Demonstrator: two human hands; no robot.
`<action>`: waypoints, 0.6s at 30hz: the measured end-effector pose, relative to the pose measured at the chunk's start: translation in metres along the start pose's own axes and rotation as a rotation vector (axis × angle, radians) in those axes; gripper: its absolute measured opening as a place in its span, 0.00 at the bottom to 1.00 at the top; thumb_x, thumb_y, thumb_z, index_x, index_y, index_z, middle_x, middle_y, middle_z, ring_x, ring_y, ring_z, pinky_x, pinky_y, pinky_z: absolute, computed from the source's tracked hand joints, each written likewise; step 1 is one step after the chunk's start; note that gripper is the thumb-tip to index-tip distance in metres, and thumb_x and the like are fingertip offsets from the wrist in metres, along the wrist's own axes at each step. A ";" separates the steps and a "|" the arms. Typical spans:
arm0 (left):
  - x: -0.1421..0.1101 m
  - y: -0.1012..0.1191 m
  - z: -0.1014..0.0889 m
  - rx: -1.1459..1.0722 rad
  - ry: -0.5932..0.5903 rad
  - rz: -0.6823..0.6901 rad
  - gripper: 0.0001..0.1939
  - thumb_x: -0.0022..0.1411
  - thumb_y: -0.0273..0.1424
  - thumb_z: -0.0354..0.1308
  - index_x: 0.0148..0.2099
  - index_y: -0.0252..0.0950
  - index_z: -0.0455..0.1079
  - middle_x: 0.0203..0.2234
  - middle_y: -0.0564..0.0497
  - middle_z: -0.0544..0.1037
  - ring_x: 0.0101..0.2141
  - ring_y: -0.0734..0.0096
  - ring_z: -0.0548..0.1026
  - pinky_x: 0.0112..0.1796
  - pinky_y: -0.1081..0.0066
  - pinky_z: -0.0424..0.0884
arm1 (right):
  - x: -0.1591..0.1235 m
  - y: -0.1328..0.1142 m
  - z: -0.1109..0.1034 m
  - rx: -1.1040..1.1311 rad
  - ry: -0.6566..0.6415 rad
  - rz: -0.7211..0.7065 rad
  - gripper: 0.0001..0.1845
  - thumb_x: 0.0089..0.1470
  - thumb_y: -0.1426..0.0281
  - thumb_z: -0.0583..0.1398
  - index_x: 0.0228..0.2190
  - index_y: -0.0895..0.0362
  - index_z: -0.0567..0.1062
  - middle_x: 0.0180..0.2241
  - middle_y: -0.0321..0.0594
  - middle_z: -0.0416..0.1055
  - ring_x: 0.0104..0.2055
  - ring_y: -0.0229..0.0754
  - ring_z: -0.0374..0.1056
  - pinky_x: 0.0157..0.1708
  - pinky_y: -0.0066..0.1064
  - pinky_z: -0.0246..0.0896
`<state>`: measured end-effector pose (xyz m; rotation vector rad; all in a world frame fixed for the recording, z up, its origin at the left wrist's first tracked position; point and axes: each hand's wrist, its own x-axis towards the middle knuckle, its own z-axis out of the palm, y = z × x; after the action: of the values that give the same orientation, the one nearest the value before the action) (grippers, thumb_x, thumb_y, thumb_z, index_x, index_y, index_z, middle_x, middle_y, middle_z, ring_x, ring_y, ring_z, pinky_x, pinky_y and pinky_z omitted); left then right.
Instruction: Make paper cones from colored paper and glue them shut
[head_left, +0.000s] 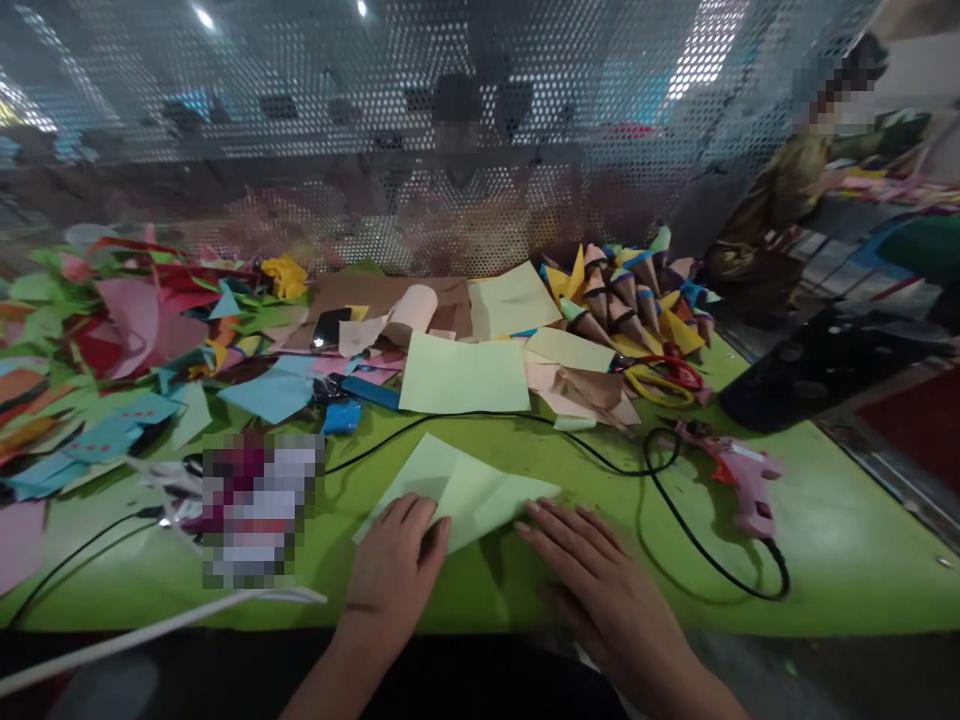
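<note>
While both hands are down at the near side of the green counter [862,570], the thing they're on is a pale green folded paper [474,490], sitting right in front of the person with its pointy end off to the right. The left hand [396,555] is open and laid over the paper's left part, fingers a bit bent and thumb sticking out to the side. The right hand [589,570] is open too, pretty flat, with its fingertips at the pointed right end. Just behind that lies a flat pale green sheet [465,372], and a black cord [784,580] passes between the two, then loops around to a pink glue gun [752,485] over on the right. Near the gun there's a pair of scissors [664,385] with yellow and red on the handles, plus a dark tumbler [817,365] by the counter's right edge. Behind the scissors is a whole bunch of paper cones [615,300]. The left side is kinda messy: a big heap of coloured paper [150,320], some light blue paper [271,388], and a blurred-out item [262,505] I honestly can't make out. A perforated metal panel [420,170] stands along the back.
</note>
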<state>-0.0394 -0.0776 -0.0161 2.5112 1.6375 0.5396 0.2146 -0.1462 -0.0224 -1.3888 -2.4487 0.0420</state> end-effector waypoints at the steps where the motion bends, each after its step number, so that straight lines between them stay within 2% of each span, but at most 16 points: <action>1: 0.000 -0.002 0.000 -0.001 -0.017 -0.010 0.11 0.68 0.33 0.51 0.30 0.39 0.63 0.27 0.53 0.71 0.30 0.65 0.71 0.31 0.68 0.62 | -0.001 0.000 0.000 -0.012 -0.002 -0.010 0.31 0.61 0.75 0.55 0.63 0.52 0.59 0.67 0.37 0.55 0.67 0.45 0.52 0.63 0.46 0.51; 5: 0.002 -0.002 -0.004 -0.026 -0.093 -0.018 0.08 0.66 0.32 0.53 0.33 0.39 0.65 0.28 0.53 0.72 0.31 0.64 0.72 0.32 0.68 0.63 | -0.002 0.002 -0.001 -0.033 0.049 -0.016 0.32 0.59 0.76 0.55 0.64 0.51 0.59 0.67 0.35 0.53 0.67 0.43 0.53 0.62 0.43 0.50; 8: 0.002 0.002 -0.007 -0.053 -0.130 -0.021 0.07 0.66 0.31 0.54 0.33 0.39 0.66 0.29 0.52 0.73 0.33 0.63 0.72 0.34 0.67 0.63 | 0.000 0.003 -0.002 -0.054 0.077 -0.009 0.34 0.56 0.77 0.55 0.63 0.50 0.60 0.68 0.34 0.52 0.68 0.44 0.50 0.64 0.44 0.44; 13: 0.003 0.003 -0.008 -0.090 -0.173 -0.066 0.07 0.67 0.33 0.53 0.34 0.39 0.66 0.29 0.52 0.73 0.33 0.63 0.73 0.34 0.66 0.63 | 0.003 0.002 -0.003 -0.088 0.031 -0.040 0.35 0.53 0.77 0.56 0.62 0.49 0.63 0.66 0.30 0.55 0.67 0.43 0.52 0.66 0.42 0.35; 18: 0.009 0.004 -0.007 -0.090 -0.218 -0.138 0.08 0.68 0.34 0.49 0.36 0.39 0.66 0.29 0.52 0.74 0.33 0.62 0.73 0.34 0.65 0.63 | 0.002 0.002 -0.003 -0.089 0.061 -0.049 0.35 0.51 0.77 0.56 0.61 0.50 0.65 0.66 0.33 0.57 0.66 0.44 0.54 0.66 0.43 0.34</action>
<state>-0.0351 -0.0720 -0.0065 2.2802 1.6489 0.3061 0.2162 -0.1433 -0.0195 -1.3449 -2.4601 -0.1207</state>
